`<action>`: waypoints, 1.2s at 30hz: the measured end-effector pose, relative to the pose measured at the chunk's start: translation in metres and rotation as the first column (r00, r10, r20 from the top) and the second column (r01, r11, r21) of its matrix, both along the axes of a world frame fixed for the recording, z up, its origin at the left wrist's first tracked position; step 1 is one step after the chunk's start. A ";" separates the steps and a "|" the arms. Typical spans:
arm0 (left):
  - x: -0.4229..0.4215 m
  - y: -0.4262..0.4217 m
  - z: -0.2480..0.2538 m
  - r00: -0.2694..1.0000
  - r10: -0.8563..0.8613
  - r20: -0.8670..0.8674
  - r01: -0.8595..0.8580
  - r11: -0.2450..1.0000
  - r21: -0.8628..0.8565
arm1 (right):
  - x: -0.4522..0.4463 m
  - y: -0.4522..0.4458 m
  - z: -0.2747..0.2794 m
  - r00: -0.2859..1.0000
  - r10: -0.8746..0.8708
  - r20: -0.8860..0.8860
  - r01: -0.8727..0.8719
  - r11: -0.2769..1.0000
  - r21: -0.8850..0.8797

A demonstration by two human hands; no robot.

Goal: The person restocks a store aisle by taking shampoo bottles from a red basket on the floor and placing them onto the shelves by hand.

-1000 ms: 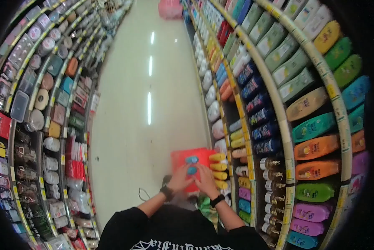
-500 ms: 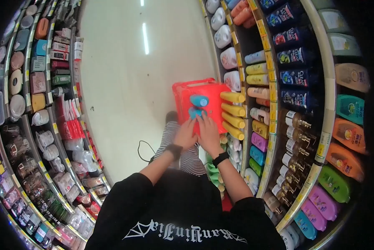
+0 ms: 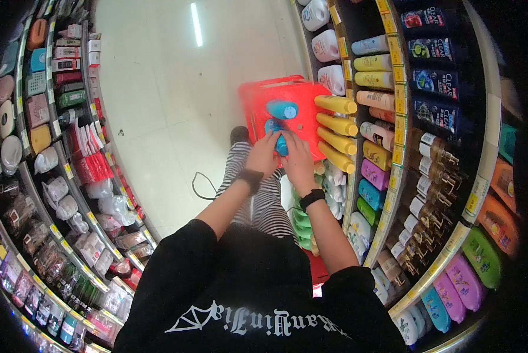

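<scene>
Both of my hands meet over a blue bottle (image 3: 271, 125) at a red plastic crate or stool (image 3: 302, 92). My left hand (image 3: 262, 157), with a dark band at the wrist, has its fingers on the bottle's left side. My right hand (image 3: 299, 160), with a black watch, closes on it from the right. Part of the bottle shows between the hands; the fingers cover the rest. A second blue bottle (image 3: 281, 109) lies on the red surface just beyond, apart from my hands. Several yellow bottles (image 3: 336, 125) stick out from the shelf to the right.
Shelves (image 3: 393, 117) of shampoo and pump bottles (image 3: 429, 170) rise close on my right. Packaged goods and soap boxes (image 3: 37, 112) fill shelves on the left. A pale floor (image 3: 170, 106) runs between them. A thin black cord loop (image 3: 202, 187) lies near my legs.
The view has shifted, so the crate and my hands sit higher in it. More of the held blue bottle now shows between my hands.
</scene>
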State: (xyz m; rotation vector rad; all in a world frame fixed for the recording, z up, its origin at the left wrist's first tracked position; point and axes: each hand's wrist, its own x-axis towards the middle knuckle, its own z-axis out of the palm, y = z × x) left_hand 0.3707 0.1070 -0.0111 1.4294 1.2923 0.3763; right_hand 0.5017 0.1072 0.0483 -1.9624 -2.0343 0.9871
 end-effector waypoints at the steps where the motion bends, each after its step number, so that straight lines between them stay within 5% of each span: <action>1: 0.000 0.000 0.000 0.999 -0.011 -0.048 0.014 0.999 0.052 | 0.001 -0.005 -0.005 1.000 -0.001 0.001 0.001 1.000 -0.009; 9: -0.007 -0.006 -0.011 0.987 -0.057 -0.148 0.073 0.992 0.104 | 0.007 -0.015 -0.011 0.994 0.062 0.089 -0.052 0.992 -0.113; 17: -0.016 0.004 0.025 0.982 -0.118 -0.150 0.140 0.979 0.145 | 0.011 -0.025 -0.018 1.000 0.005 0.011 -0.005 1.000 0.022; 21: -0.021 -0.008 0.035 0.974 -0.189 -0.121 0.201 0.975 0.098 | 0.011 -0.032 0.027 0.998 -0.021 -0.061 0.015 0.995 -0.095; 29: -0.036 -0.017 0.108 0.927 -0.376 0.003 0.370 0.914 0.167 | 0.025 -0.049 0.110 0.960 -0.006 -0.280 0.016 0.999 0.033; 31: -0.031 -0.011 0.141 0.925 -0.366 0.098 0.368 0.930 0.005 | 0.031 -0.047 0.128 0.958 0.019 -0.288 0.014 0.994 0.111; 36: -0.008 -0.002 0.197 0.941 -0.296 0.162 0.288 0.955 0.075 | 0.049 -0.048 0.184 0.945 -0.068 -0.319 0.094 0.993 0.068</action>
